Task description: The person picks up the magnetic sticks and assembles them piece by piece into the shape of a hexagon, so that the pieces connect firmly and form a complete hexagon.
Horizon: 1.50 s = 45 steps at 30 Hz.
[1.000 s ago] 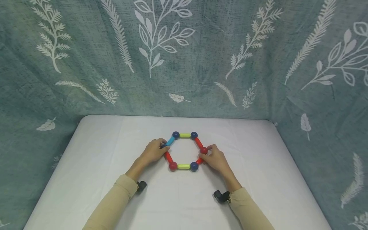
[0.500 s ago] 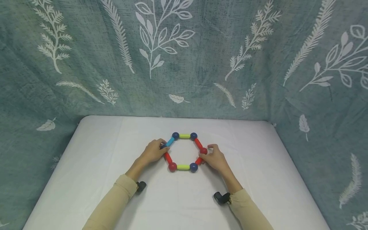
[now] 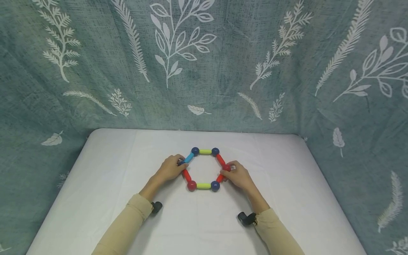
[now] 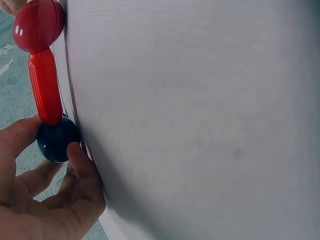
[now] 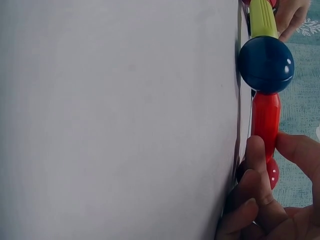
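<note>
A six-sided ring of toy building rods and balls lies on the white table. My left hand point(image 3: 171, 167) pinches the dark blue ball point(image 4: 56, 139) at the ring's left corner. My right hand point(image 3: 238, 175) grips the right corner at the red ball point(image 3: 226, 168), with a fingertip against the end of the red rod point(image 5: 266, 120). The ball is largely covered in the right wrist view. Two yellow-green rods point(image 3: 204, 186) form the near and far sides. A light blue rod point(image 3: 189, 157) joins the left corner to the far left blue ball point(image 3: 195, 151).
The white table point(image 3: 197, 223) stretches around the ring on all sides. Behind it hangs a green curtain point(image 3: 223, 106) with white leaf prints. A small black camera point(image 3: 156, 207) sits at the left wrist, another black camera point(image 3: 247, 219) at the right.
A finger of my right hand has come down onto the far side of the red ball. The left hand and the ring look nearly the same.
</note>
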{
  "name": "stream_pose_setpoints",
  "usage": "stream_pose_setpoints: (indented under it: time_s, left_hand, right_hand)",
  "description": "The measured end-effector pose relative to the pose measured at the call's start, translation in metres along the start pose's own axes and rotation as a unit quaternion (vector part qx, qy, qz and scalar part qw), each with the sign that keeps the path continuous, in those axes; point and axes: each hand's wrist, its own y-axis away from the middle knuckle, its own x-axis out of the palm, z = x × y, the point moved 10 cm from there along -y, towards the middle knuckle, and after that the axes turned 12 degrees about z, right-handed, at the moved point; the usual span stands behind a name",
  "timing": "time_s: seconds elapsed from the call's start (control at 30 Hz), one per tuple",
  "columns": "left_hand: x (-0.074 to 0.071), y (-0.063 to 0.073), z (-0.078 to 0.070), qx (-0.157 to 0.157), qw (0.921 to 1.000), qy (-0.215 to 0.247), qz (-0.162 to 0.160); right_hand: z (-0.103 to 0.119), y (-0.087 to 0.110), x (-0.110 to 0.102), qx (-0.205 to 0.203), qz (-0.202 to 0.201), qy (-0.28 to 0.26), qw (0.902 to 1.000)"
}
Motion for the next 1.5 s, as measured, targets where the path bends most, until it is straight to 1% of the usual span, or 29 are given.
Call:
stream_pose_setpoints:
  time_s: [0.33,0.57,0.77,0.97,1.2,1.5]
  left_hand:
    - [-0.0008,0.0002,0.0000,0.007,1.0000,-0.007,0.000]
    - [-0.0014,0.0006,-0.0010,0.007,0.9999,-0.007,-0.011]
    - [0.0004,-0.0022,-0.0009,0.009,0.9998,-0.004,-0.018]
    - [0.0004,-0.0020,-0.0004,-0.004,0.9998,-0.003,-0.020]
    - [-0.0018,0.0006,0.0003,-0.023,0.9994,-0.004,-0.025]
    - [-0.0037,0.0031,0.0014,-0.023,0.9993,0.001,-0.030]
  right_hand:
    - [-0.0016,-0.0014,-0.0020,0.007,-0.001,0.002,1.0000]
    - [0.0007,-0.0018,-0.0011,-0.003,0.002,0.002,1.0000]
    - [0.0028,-0.0020,-0.0018,-0.010,0.001,0.003,0.9999]
    - [0.0035,-0.0030,0.0015,-0.020,0.007,0.002,0.9998]
    - [0.0049,-0.0045,0.0058,-0.022,0.011,0.001,0.9997]
    - [0.0076,-0.0050,0.0063,-0.026,0.014,0.010,0.9995]
